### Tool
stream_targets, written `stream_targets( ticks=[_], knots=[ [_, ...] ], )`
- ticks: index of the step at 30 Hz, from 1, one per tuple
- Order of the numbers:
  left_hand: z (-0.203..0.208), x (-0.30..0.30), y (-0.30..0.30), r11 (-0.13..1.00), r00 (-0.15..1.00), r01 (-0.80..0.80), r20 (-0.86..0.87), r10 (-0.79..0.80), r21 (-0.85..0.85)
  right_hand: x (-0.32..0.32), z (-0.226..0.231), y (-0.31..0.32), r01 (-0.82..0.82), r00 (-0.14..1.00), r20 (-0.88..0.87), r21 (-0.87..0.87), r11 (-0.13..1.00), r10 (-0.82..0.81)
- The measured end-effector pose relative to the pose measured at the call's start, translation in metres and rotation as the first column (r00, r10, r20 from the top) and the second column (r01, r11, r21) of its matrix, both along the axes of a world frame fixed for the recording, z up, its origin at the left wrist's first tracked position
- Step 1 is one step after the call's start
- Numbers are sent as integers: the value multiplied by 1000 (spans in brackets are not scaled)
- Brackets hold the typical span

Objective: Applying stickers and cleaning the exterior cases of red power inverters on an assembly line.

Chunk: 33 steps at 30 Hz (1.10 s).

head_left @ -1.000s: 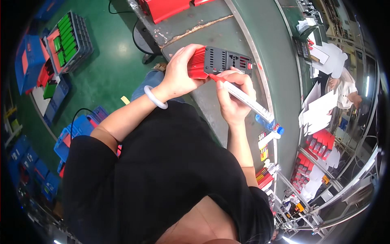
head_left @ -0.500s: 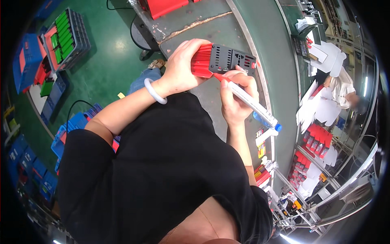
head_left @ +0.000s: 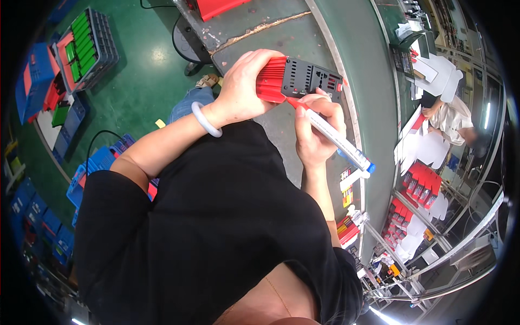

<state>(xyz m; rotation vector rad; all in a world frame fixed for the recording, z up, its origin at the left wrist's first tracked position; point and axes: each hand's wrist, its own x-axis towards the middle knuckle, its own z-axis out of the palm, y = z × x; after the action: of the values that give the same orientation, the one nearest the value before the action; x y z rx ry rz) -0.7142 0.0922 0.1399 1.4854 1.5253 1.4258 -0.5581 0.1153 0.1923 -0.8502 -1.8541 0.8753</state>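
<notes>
1. A grey crate [head_left: 95,51] of green blocks stands on the green floor [head_left: 141,86] at upper left.
2. Blue crates [head_left: 89,176] sit lower left, a black cable looping just beside them.
3. The grey table [head_left: 303,38] carries a red housing [head_left: 214,6] at the top edge.
4. Another person [head_left: 452,120] sits at far right among white cartons [head_left: 428,151].
5. Red boxes [head_left: 425,181] are stacked below them.

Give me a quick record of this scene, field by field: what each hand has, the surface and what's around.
left hand: grip around the red finned end of a red and black box-shaped device
right hand: holds a white marker, red tip at the device's lower edge
left wrist: pale bangle
surface: grey workbench beneath the device
floor: green, with a grey crate of green parts and blue crates
other people: a person in white at right
</notes>
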Motion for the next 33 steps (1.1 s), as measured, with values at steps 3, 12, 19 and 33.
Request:
stream_targets(
  ticks=[3, 12, 19, 33],
  knots=[
    [0, 0, 0, 1000, 1000, -3, 3, 3, -3, 0, 1, -1, -5, 999, 41, 19, 1000, 4],
    [-2, 0, -2, 1000, 1000, -14, 15, 14, 0, -1, 3, -2, -44, 994, 99, 37, 998, 40],
    [2, 1, -6, 1000, 1000, 10, -11, -10, -9, -1, 2, -6, -72, 989, 130, 66, 995, 63],
    [-4, 1, -10, 1000, 999, -11, -34, 10, -18, 0, -5, -7, -55, 966, -258, -107, 993, 26]
  ],
)
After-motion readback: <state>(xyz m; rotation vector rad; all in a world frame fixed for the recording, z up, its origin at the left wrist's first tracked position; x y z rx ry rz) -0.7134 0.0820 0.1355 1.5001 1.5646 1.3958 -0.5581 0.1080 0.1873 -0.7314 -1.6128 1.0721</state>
